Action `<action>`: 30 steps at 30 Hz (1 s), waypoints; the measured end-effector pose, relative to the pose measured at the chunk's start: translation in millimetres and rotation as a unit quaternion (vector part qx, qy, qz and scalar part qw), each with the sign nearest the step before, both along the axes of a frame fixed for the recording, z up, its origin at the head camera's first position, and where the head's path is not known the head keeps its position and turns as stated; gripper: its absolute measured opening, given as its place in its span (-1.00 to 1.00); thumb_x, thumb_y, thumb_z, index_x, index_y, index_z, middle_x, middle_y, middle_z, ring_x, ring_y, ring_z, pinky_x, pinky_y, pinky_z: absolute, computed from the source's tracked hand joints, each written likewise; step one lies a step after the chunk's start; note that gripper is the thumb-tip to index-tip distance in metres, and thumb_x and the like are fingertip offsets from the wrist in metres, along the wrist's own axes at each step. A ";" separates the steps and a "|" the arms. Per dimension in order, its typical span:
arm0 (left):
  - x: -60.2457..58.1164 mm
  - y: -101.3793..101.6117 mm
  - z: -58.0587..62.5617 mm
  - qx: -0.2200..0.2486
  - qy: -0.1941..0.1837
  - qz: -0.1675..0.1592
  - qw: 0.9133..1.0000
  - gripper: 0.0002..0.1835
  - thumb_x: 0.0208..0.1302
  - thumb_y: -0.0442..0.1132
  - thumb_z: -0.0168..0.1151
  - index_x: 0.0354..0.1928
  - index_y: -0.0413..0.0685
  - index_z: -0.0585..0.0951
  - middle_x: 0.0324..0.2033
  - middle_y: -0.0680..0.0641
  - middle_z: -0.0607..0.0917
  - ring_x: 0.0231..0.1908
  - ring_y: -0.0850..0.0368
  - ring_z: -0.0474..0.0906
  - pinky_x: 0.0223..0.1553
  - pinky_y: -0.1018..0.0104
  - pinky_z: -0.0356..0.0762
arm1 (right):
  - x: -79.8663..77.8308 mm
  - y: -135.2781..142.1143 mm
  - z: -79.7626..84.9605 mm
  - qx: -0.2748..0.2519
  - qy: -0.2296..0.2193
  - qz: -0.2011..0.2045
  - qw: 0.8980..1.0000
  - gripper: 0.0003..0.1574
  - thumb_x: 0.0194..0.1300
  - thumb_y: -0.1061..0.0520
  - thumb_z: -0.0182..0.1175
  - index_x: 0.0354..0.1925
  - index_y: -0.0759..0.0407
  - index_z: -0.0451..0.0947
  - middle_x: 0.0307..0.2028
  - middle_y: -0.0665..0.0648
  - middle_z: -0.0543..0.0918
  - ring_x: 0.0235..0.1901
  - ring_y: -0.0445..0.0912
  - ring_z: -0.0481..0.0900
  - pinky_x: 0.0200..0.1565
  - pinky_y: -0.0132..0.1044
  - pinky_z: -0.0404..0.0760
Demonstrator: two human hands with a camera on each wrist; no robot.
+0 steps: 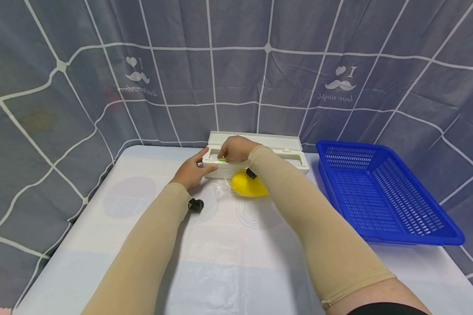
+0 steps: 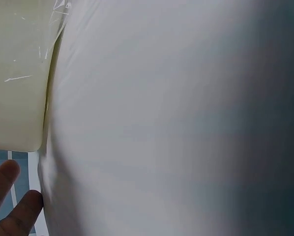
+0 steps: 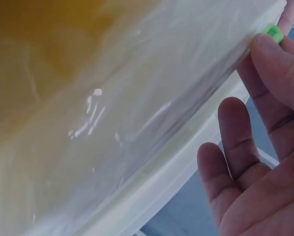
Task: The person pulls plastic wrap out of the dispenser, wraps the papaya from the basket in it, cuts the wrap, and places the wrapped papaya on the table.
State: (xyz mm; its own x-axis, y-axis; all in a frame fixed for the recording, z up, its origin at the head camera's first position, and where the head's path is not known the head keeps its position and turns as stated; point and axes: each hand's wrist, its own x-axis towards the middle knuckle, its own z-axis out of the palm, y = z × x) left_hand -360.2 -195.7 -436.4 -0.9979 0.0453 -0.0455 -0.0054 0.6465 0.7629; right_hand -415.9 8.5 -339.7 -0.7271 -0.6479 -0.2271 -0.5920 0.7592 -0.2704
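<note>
A long white cling film dispenser (image 1: 217, 173) lies across the far side of the table, its lid (image 1: 280, 141) raised at the back. My left hand (image 1: 191, 170) holds its left end, the thumb on the front face and the other fingers around the end. From above, my right hand (image 1: 238, 149) pinches a small green slide cutter (image 3: 274, 34) between thumb and index finger near the dispenser's left part. Clear film (image 1: 220, 188) hangs from the front, beside a yellow plate (image 1: 246, 187). My right wrist and its camera hide part of the plate and dispenser.
A blue plastic basket (image 1: 394, 175) with perforated walls stands on the right of the table. The table (image 1: 217, 271) has a pale patterned cover. A grey curtain (image 1: 236, 74) with white lines hangs close behind the dispenser and along both sides.
</note>
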 end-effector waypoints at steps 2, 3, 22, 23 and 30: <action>-0.8 0.8 -0.7 0.002 -0.002 0.002 1.000 -0.04 0.28 0.35 0.38 0.63 0.66 0.10 0.52 -0.18 0.45 0.51 -0.18 0.36 0.54 -0.19 0.26 | -0.7 2.5 0.0 0.004 -0.001 -0.003 1.000 -0.60 0.45 0.21 0.32 0.19 -0.03 0.75 0.13 0.03 0.79 0.14 -0.09 0.69 0.32 -0.20 0.59; -1.0 1.0 -1.1 0.002 -0.003 0.002 1.000 -0.04 0.28 0.35 0.38 0.63 0.67 0.10 0.52 -0.18 0.45 0.50 -0.18 0.37 0.53 -0.19 0.26 | -0.9 4.0 0.2 0.005 -0.004 -0.005 1.000 -0.60 0.45 0.21 0.32 0.19 -0.03 0.75 0.13 0.02 0.79 0.13 -0.09 0.69 0.31 -0.20 0.59; -2.3 1.0 -3.7 0.007 -0.013 0.007 1.000 -0.04 0.28 0.35 0.38 0.61 0.74 0.06 0.54 -0.14 0.42 0.52 -0.19 0.34 0.54 -0.23 0.23 | -0.6 49.4 3.8 0.009 -0.051 -0.049 0.997 -0.61 0.42 0.23 0.31 0.16 -0.03 0.77 0.12 0.02 0.79 0.13 -0.07 0.69 0.29 -0.17 0.63; -2.8 0.6 -4.0 0.007 -0.012 0.007 1.000 -0.04 0.28 0.35 0.38 0.61 0.74 0.06 0.54 -0.14 0.42 0.51 -0.18 0.34 0.54 -0.23 0.23 | -0.6 51.9 4.0 0.009 -0.051 -0.051 0.997 -0.61 0.42 0.23 0.31 0.16 -0.03 0.77 0.13 0.02 0.79 0.14 -0.06 0.69 0.30 -0.16 0.62; -1.3 -0.2 -1.5 0.003 -0.007 -0.001 1.000 -0.04 0.28 0.37 0.37 0.61 0.74 0.06 0.54 -0.15 0.42 0.53 -0.20 0.32 0.56 -0.22 0.20 | 0.1 70.3 4.6 0.008 -0.049 -0.057 0.997 -0.59 0.41 0.23 0.30 0.17 -0.03 0.76 0.14 0.04 0.79 0.10 -0.07 0.67 0.22 -0.19 0.65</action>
